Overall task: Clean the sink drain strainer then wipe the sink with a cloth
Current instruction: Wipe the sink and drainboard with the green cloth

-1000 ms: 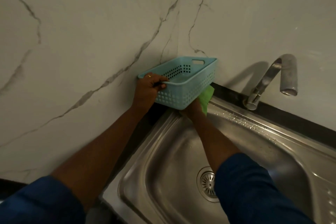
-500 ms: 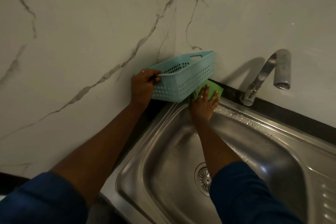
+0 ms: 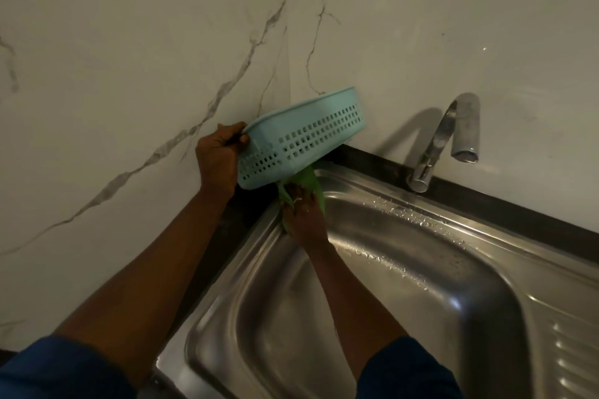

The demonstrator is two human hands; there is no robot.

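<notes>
My left hand (image 3: pixel 217 157) grips the near end of a light blue perforated basket (image 3: pixel 301 139) and holds it lifted and tilted against the marble wall at the sink's far left corner. Under the basket, my right hand (image 3: pixel 303 212) presses a green cloth (image 3: pixel 311 181) onto the rim of the steel sink (image 3: pixel 437 285) at that corner. The cloth is partly hidden by the hand and the basket. The drain strainer is not visible; my right forearm covers the bottom of the basin.
A chrome tap (image 3: pixel 453 136) stands on the black ledge (image 3: pixel 505 207) behind the sink, to the right. Water drops lie along the far rim. A ribbed draining board (image 3: pixel 573 366) is at the right edge. Marble walls close the corner.
The basket has been tipped higher, its underside now facing me. My right hand with the cloth has slid left along the rim, back under the basket into the corner.
</notes>
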